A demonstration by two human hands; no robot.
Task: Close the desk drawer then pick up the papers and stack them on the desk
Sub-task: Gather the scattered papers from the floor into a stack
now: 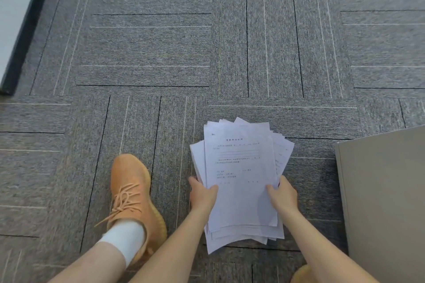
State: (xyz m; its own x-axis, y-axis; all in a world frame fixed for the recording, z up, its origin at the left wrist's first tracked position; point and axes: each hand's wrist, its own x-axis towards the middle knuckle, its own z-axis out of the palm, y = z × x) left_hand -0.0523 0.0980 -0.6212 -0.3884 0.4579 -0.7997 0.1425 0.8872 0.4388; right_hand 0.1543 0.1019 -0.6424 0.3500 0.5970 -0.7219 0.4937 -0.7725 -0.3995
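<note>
Head view, looking down at grey carpet; papers in a loose, fanned stack, held low over the carpet; left hand gripping the stack's left edge, thumb on top; right hand gripping the right edge likewise; orange sneaker with white sock planted just left; grey cabinet side at right.
</note>
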